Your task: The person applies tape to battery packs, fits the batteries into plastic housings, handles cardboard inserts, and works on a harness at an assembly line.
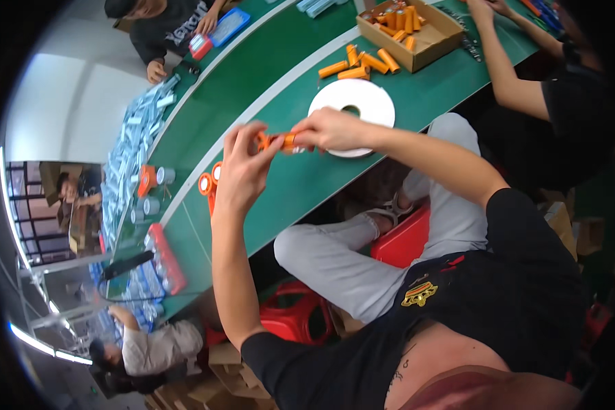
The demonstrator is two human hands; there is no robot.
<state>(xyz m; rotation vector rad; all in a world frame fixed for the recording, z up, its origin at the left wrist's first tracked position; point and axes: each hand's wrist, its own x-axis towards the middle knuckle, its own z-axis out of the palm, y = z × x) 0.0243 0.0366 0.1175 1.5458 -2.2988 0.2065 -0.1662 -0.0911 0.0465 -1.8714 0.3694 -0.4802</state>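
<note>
Both hands meet above the green workbench (pixel 266 212), closed around a small orange cylinder (pixel 288 141) that looks like a battery cell. My left hand (pixel 242 164) grips its left end with bent fingers. The fingers of my right hand (pixel 331 130) pinch its right end. Partly under the right hand lies a large white roll (pixel 379 102) with a hole in its middle. Beside my left wrist stand a few orange cylinders (pixel 206 183) with white round ends, partly hidden by the arm. What the fingertips touch is blurred.
Loose orange cylinders (pixel 353 72) lie beyond the roll, beside a cardboard box (pixel 427 51) of more. Pale blue pieces (pixel 133 137) are heaped at the far left, near a red tray (pixel 165 260). Co-workers sit at right, far side and lower left. A red stool (pixel 294 321) is below.
</note>
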